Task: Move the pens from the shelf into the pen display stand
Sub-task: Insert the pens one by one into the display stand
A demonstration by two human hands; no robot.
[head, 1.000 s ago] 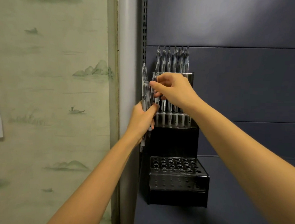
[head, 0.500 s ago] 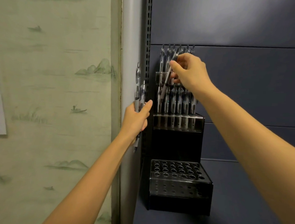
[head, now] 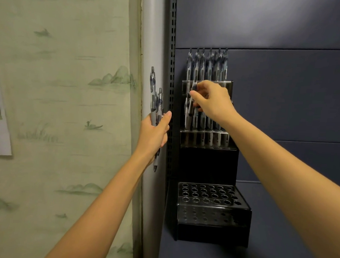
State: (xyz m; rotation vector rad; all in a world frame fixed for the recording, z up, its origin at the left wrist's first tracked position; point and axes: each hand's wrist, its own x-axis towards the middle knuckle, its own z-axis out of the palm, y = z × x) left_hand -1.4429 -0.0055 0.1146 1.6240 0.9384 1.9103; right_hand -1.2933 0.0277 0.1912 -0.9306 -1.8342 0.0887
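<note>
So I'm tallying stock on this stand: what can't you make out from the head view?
- How many pens the left hand holds: its fingers wrap the bundle of pens.
- Where the tip of the pen in the right hand sits: the middle-tier pens hide it.
- Middle-tier count: the right hand covers part of the row.
- Top-tier pens: overlapping and blurred, not countable.
- Pen display stand base: dark, detail lost.

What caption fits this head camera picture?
Right hand lowers a pen into the display stand; left hand holds spare pens.
</note>
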